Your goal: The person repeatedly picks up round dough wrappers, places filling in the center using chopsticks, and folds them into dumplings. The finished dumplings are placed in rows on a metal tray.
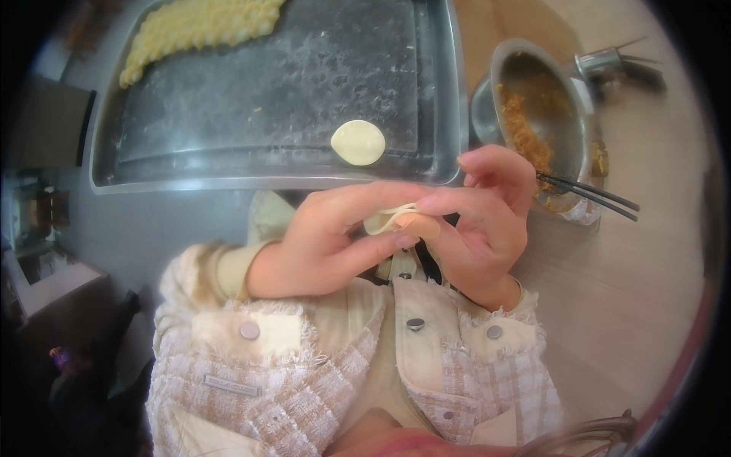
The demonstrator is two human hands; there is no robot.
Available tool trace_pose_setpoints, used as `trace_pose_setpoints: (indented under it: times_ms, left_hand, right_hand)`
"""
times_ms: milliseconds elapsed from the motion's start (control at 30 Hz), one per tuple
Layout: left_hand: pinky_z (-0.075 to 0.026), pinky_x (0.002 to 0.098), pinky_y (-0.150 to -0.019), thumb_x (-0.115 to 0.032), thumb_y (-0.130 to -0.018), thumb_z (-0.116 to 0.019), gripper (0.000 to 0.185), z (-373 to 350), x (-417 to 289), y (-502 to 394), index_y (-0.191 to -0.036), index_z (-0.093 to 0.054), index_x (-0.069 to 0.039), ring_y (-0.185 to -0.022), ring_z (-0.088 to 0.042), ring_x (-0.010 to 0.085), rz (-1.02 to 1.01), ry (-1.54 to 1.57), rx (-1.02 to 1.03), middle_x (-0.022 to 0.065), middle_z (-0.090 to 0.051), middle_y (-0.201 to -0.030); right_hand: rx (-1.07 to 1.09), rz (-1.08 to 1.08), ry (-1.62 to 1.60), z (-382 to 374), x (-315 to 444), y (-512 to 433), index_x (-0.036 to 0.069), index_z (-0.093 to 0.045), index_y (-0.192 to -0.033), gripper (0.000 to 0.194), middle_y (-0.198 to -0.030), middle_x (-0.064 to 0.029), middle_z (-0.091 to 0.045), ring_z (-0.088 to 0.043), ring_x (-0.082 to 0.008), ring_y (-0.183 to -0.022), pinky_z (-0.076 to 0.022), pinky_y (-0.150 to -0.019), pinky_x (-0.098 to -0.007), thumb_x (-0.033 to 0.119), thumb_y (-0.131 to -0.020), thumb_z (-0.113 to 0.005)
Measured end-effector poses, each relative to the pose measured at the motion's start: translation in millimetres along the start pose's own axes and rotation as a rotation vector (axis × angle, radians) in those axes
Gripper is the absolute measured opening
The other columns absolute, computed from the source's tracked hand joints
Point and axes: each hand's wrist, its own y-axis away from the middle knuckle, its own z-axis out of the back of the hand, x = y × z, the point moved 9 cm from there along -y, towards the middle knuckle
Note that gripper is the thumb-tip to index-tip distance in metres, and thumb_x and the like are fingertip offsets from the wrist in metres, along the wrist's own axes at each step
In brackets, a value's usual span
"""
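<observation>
Between my two hands, in front of my chest, is a folded dough wrapper (378, 223), its edges pressed by the fingertips. My left hand (325, 234) holds it from the left, thumb below and fingers above. From the right, my right hand (480, 217) pinches the wrapper's edge; a tan bandage wraps a fingertip there. Any filling inside is hidden. Just beyond the hands, a flat round dough wrapper (358, 143) lies on a dark metal tray (257, 97), near its front edge.
Rows of pale yellow dumplings (200, 25) fill the tray's far left. At right, a tilted metal bowl (562, 97) holds orange-brown shredded filling (522, 131), with dark chopsticks (594, 194) projecting over its near rim. A metal container (599, 63) stands behind it. A person (85, 365) shows dimly at lower left.
</observation>
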Motion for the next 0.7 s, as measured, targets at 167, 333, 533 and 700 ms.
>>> trace_pose_setpoints:
  times_ms: [167,333,533,700]
  left_hand:
    - [-0.048,0.0329,-0.095,-0.003,-0.084,-0.069,0.057,3.9,0.0,2.9,-0.137,-0.047,0.0,-0.113,-0.062,0.0255,0.026,0.181,-0.168,0.0156,-0.062,-0.125]
    - [-0.035,0.0428,-0.109,-0.022,-0.081,-0.076,0.069,24.6,-6.9,-11.9,-0.139,-0.045,0.0,-0.133,-0.045,0.0342,-0.137,-0.25,-0.329,0.023,-0.047,-0.142]
    - [-0.021,0.0501,-0.115,-0.051,-0.091,-0.055,0.075,2.9,-7.0,-17.6,-0.138,-0.046,0.007,-0.14,-0.035,0.04,-0.275,-0.329,0.094,0.0293,-0.038,-0.147]
    - [-0.02,0.0514,-0.116,-0.044,-0.098,-0.04,0.065,5.2,-7.7,-15.3,-0.136,-0.047,0.009,-0.135,-0.043,0.0406,-0.264,-0.242,0.041,0.0297,-0.045,-0.142]
  right_hand:
    - [0.02,0.094,-0.04,-1.7,8.8,-3.3,0.015,-0.076,-0.091,0.03,-0.113,-0.0069,-0.058,-0.051,-0.0197,-0.095,-0.0423,-0.074,-0.0289,0.019,-0.065,-0.088]
    - [0.11,-0.023,-0.487,-16.5,2.1,-2.5,0.005,-0.075,-0.091,0.026,-0.104,-0.0132,-0.067,-0.066,-0.0241,-0.088,-0.0539,-0.074,-0.0311,0.01,-0.068,-0.085]
    - [0.131,-0.239,-0.45,-31.9,-12.8,6.3,0.003,-0.072,-0.088,0.017,-0.088,-0.0099,-0.07,-0.067,-0.0176,-0.08,-0.052,-0.068,-0.0265,0.004,-0.074,-0.081]
    - [0.135,-0.306,-0.43,-32.2,-20.0,7.1,0.003,-0.073,-0.088,0.018,-0.088,-0.011,-0.071,-0.068,-0.0171,-0.079,-0.0531,-0.066,-0.026,0.006,-0.073,-0.082]
